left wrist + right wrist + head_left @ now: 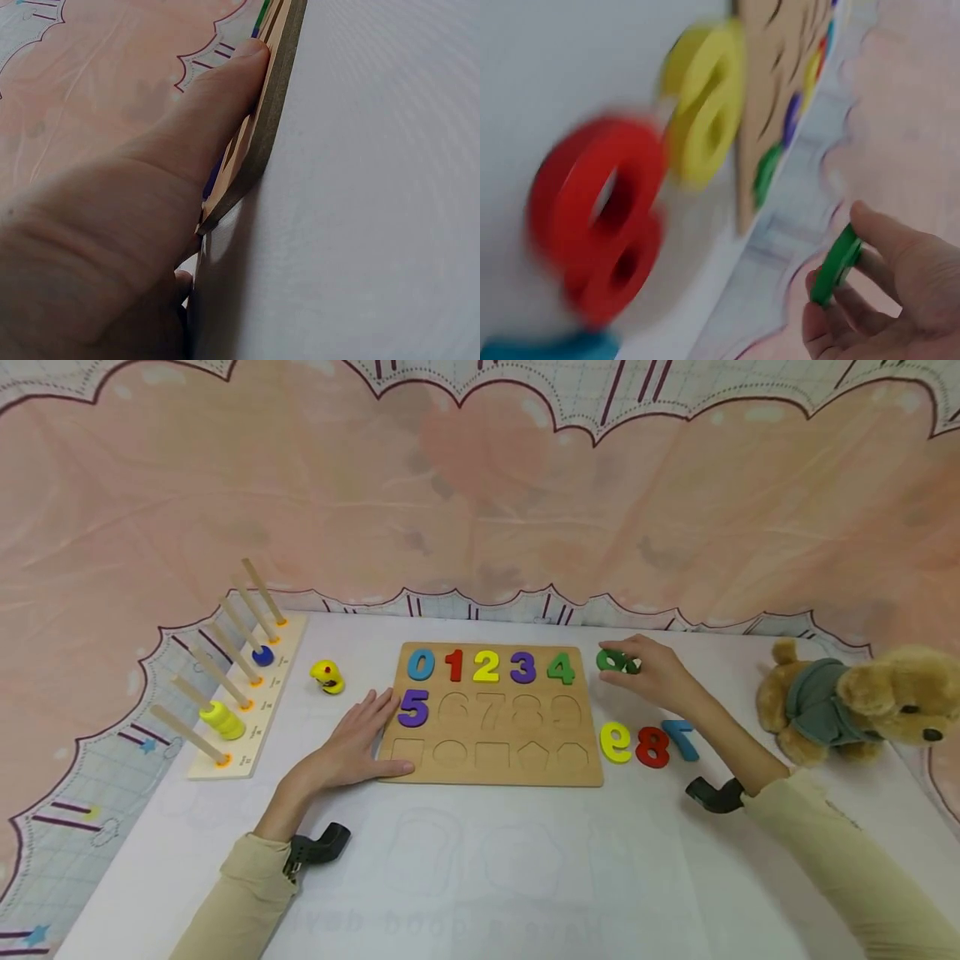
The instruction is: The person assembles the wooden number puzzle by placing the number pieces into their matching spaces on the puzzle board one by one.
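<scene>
The green number piece (833, 266) is pinched between the thumb and the fingers of the right hand (654, 671). It seems to be held in the air, just beside the far right corner of the wooden board (498, 777); the fingers partly cover it, so I cannot tell which figure it is. On the board, the numbers from 0 to 5 are in their places: the top row is full, and the purple 5 (413, 708) begins the second row. The other four outlines of this row have no piece, so I judge that the number work is a little more than half done. The bottom row of shape outlines is also unfilled.

The left hand (356, 739) grasps nothing; its fingers are extended and touch the left side of the board, with the thumb on the near left corner. Below the right hand, near the board, lie a yellow number piece (626, 745), a red 8 (652, 747) and a blue 7 (682, 739). Farther out on the surface (465, 860) are a toy duck (327, 677), a peg stand (258, 747) and a plush bear (817, 706).
</scene>
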The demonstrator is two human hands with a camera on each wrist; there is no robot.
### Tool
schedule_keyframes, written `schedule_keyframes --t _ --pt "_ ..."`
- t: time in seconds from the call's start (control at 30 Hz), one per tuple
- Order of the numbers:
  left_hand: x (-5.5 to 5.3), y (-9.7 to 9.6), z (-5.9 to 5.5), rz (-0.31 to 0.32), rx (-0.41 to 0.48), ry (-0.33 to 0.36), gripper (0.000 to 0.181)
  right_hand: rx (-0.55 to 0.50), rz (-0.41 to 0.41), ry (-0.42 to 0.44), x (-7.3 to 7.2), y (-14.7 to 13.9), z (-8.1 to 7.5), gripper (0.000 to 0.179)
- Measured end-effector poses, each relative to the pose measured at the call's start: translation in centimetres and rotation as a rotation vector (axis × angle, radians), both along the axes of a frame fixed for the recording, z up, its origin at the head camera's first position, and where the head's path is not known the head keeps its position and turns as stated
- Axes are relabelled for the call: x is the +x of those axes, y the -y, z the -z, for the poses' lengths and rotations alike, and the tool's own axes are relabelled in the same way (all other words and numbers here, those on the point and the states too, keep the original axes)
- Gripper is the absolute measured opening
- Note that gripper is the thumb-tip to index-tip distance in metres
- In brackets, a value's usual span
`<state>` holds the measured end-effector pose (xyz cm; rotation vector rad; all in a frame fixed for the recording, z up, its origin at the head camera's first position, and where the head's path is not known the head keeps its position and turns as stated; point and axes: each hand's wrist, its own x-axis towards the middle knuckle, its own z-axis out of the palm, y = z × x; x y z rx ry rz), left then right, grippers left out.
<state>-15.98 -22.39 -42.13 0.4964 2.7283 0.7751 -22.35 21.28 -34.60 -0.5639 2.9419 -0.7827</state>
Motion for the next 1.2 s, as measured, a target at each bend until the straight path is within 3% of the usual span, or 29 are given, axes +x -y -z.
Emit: schedule_keyframes --t 0.27,0.53,0.73,0.93,1.2 --pt "-0.1 -0.3 0.0 -0.002 -0.002 0.012 0.110 -0.133 -0.013 0.028 2.9 5.4 -0.2 0.051" --pt "-0.2 -0.3 -0.2 0.001 -0.014 0.004 0.109 -0.191 -0.049 0.010 5.0 8.4 -0.4 0.052" --pt "-0.1 -0.2 -0.2 -0.013 -0.008 0.024 0.110 -0.230 -0.070 -0.031 6.1 9.4 -0.5 0.049" --pt "0.0 -0.1 -0.2 -0.010 -0.003 0.025 0.110 -0.267 -0.052 -0.016 6.7 9.8 -0.7 0.050" --pt "0.1 -0.2 -0.2 -0.010 -0.002 0.023 0.110 -0.344 -0.085 -0.015 7.2 9.8 -0.8 0.049"
